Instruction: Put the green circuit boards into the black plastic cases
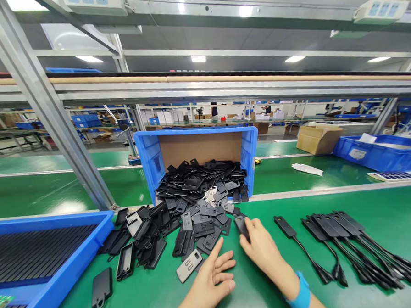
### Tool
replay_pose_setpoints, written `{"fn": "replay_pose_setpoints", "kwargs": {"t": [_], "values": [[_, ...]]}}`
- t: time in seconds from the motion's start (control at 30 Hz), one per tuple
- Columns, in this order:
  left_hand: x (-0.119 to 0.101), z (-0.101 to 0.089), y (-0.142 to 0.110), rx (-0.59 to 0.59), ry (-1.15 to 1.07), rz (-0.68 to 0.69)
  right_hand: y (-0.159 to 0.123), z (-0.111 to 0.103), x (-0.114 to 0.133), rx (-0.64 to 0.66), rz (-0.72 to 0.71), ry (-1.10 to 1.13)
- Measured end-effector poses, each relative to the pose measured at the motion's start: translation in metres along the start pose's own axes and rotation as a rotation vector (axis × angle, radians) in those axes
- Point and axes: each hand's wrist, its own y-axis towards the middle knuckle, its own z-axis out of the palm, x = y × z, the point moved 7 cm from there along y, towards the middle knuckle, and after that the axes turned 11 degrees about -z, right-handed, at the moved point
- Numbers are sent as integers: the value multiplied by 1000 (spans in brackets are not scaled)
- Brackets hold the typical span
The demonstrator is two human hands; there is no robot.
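A heap of several black plastic casing pieces [189,203] spills from a tipped blue crate [150,155] onto the green table. My right hand [261,246], with a blue wristband, pinches one black casing piece [240,224] at the heap's right edge. My left hand [209,278] hovers just beside it, palm up, fingers spread and holding nothing, next to a grey piece [188,265]. To the right lie several black cabled modules [346,237] in a row.
A blue tray [65,266] with ribbed black inserts sits at front left. A metal frame post [52,114] slants down at left. Behind the conveyor are a cardboard box [318,139] and another blue bin [381,154].
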Motion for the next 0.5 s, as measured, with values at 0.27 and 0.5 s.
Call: {"fn": "replay_pose_setpoints", "kwargs": {"t": [0.27, 0.5], "values": [[-11, 1, -4, -62, 195, 49, -2, -17, -46, 62, 157, -336], [-36, -15, -11, -350, 559, 289, -13, 23, 48, 34, -420, 68]]}}
